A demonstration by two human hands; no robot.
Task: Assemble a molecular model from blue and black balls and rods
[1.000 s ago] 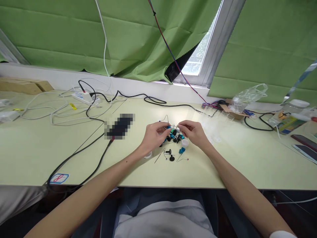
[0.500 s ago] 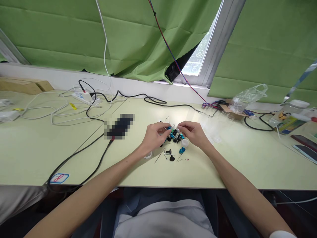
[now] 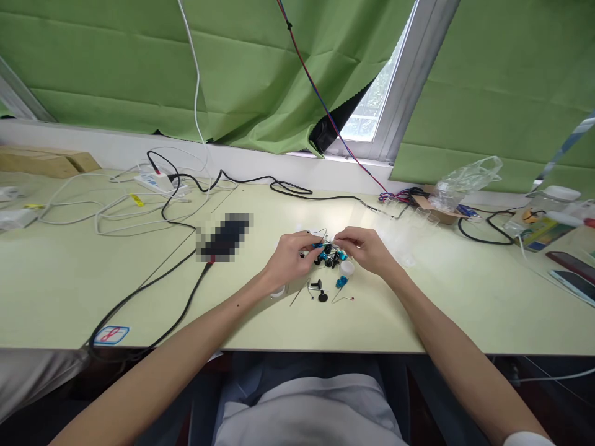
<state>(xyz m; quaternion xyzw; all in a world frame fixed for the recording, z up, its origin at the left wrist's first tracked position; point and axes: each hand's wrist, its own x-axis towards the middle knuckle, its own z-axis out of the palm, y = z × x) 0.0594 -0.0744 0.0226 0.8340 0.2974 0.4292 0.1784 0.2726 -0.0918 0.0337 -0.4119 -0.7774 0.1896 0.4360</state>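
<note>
Left hand [image 3: 292,255], angled inward, pinches a small blue piece [image 3: 318,245] — right hand [image 3: 365,251] mirrors it, fingertips bunched, contents unclear — black disc-headed parts [image 3: 322,297] lying nearer.

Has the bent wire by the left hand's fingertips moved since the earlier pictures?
Yes: against the round white piece, which has stayed put, the bent wire has shifted rightward and lower in the view.
</note>
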